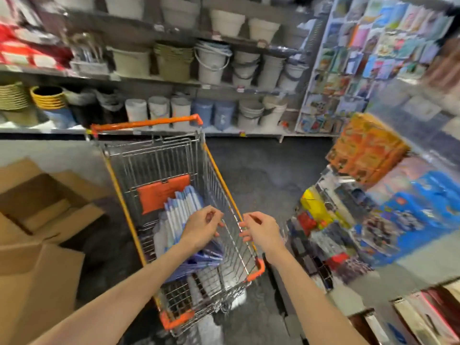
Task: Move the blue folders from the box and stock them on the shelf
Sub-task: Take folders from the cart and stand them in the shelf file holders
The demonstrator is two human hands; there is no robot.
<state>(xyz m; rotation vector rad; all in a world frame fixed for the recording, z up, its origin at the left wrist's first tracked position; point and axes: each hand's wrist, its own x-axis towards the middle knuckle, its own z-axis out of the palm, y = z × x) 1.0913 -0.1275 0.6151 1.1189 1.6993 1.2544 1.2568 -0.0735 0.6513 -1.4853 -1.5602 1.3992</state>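
Left forearm and right forearm are bare, apparently up to the elbows.

wire cart, stacked buckets, card rack

Both bare forearms reach forward and converge, wrists roughly level. The left grip is turned back-up, its fingers loosely curled with nothing between them. The right grip sits just beside it without touching, its fingers likewise loosely curled toward the thumb, holding nothing.
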